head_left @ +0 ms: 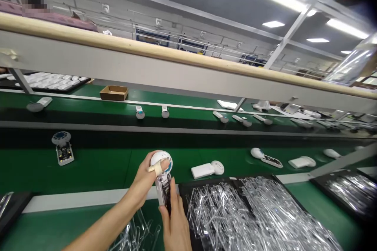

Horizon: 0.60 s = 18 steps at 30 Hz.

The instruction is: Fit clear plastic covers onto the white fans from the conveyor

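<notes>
A white handheld device with a round head and an open body showing dark inner parts is held upright near the lower middle. My left hand grips its round head, the thumb, wrapped in a pale covering, lying across the front. Around the lower body my right hand is closed, fingers along its right side. A black tray just right of my right hand holds many clear plastic strips. More clear strips lie beneath my left forearm. One closed white device rests on the green surface to the right.
An open device lies at the left, and another at the right. Beyond are a brown box and a tray of white parts. A metal rail crosses in front; a wooden bar spans above.
</notes>
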Tool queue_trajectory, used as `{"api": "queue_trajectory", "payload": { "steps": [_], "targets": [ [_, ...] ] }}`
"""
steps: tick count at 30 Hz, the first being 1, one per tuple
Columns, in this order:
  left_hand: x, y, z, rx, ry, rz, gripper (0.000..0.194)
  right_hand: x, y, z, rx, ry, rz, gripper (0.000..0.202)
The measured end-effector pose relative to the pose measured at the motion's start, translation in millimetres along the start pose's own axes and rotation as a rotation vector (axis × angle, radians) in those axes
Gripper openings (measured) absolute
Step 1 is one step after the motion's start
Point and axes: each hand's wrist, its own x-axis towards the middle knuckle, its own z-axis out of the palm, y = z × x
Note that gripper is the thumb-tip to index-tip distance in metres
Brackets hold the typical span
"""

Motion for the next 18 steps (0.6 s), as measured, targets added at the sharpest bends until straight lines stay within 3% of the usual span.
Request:
{"api": "queue_trajectory", "payload": {
  "steps": [2,5,7,9,11,14,16,18],
  "targets": [
    [-4,-11,-2.7,-0.074,-0.067,-0.012,0.061,3,2,-10,0.068,-0.070,-0.003,0.050],
    [-12,-28,-6.3,-0.109,-0.159,-0.172,0.064,7,2,-26,0.115,-0.187,-0.073,0.049],
    [-19,-35,-7.8,-0.056,-0.133,-0.254,0.064,8,2,-32,0.156,-0.261,-0.094,0.048],
    [-25,-39,-7.8,-0.006,-0.057,-0.238,0.063,8,1,-31,0.274,-0.262,-0.015,0.047],
    [-31,-45,-5.8,0.041,0.042,-0.157,0.059,10,1,-22,0.500,-0.153,0.206,0.044],
    [-35,-61,-2.1,0.120,0.127,0.047,0.053,19,4,-3,0.861,0.151,0.596,0.046],
    [-35,-75,-2.7,0.198,0.140,0.179,0.049,28,6,9,0.976,0.286,0.696,0.049],
    [-34,-87,-6.8,0.312,0.157,0.276,0.045,34,7,15,0.996,0.352,0.696,0.051]
  ]
}}
